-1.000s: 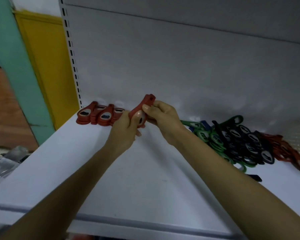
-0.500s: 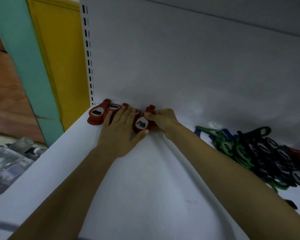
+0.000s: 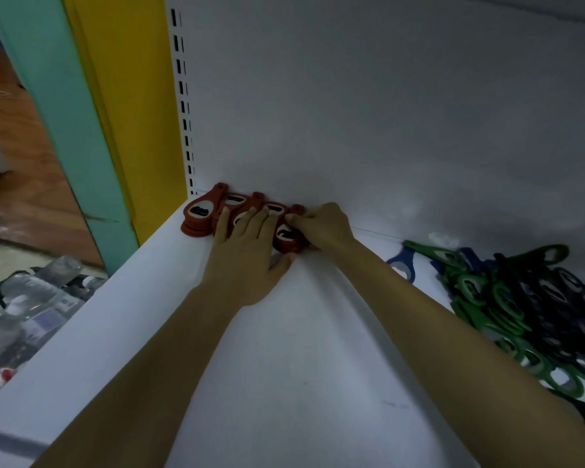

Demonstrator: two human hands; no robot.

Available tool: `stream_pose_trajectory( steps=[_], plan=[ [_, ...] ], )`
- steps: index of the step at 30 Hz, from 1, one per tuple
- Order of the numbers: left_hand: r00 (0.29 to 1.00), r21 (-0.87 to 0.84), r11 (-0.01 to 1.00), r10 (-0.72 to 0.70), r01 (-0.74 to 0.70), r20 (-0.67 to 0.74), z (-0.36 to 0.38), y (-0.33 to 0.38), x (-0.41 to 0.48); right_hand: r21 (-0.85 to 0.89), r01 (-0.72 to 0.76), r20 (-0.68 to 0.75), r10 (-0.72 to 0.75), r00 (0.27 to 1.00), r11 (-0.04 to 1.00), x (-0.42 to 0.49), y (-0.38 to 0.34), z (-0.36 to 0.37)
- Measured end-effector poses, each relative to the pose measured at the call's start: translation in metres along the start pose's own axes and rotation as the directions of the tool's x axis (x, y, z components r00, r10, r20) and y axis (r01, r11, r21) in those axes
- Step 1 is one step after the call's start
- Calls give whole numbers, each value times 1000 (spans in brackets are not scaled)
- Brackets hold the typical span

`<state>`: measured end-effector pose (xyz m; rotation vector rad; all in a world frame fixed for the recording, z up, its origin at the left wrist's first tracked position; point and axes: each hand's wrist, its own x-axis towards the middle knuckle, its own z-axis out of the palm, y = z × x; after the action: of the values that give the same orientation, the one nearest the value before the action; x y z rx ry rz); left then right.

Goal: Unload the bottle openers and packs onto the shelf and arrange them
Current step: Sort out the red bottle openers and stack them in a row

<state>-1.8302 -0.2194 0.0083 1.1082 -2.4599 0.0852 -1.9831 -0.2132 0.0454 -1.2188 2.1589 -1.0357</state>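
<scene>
Against the back left corner of the white shelf [image 3: 284,383]: red bottle openers [image 3: 200,212] in at least four stacks. Left hand [image 3: 247,261] flat on top, fingers straight. Right hand [image 3: 325,228] touching it, pinching the rightmost stack [image 3: 286,236]. Well apart, right: tangled heap [image 3: 520,298] of green, black, blue openers, uncountable.

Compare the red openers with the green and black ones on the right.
The red openers sit in neat stacks by the back panel; the green and black openers lie heaped loosely. The left hand and right hand touch the red openers, not the heap. Both groups rest on the shelf.
</scene>
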Motion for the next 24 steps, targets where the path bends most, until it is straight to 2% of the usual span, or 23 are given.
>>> stream_pose_trajectory(
  steps=[5,9,12,14,18,21,24],
  plan=[
    [1000,5,1000,-1,1,-1,-2,1,-1,219,-161,109,140,984,962,1,1,-7],
    [1000,-20,1000,8,-7,17,-6,2,0,295,-192,138,157,978,936,-13,-4,-13],
    [999,-69,997,28,-30,-21,-12,3,0,363,-213,209,143,967,907,-27,-5,-28],
    [995,-88,993,80,-84,-51,-15,4,-2,317,-179,217,113,970,931,-39,-1,-41],
    [963,-55,963,257,-263,-85,-26,20,-6,182,-17,136,-8,991,983,-69,18,-76],
    [923,-88,918,383,-386,-48,-32,54,-4,134,41,66,-50,997,990,-93,40,-112],
    [859,-172,842,504,-512,-92,-35,110,0,125,88,-54,-82,995,988,-116,71,-151]
  ],
)
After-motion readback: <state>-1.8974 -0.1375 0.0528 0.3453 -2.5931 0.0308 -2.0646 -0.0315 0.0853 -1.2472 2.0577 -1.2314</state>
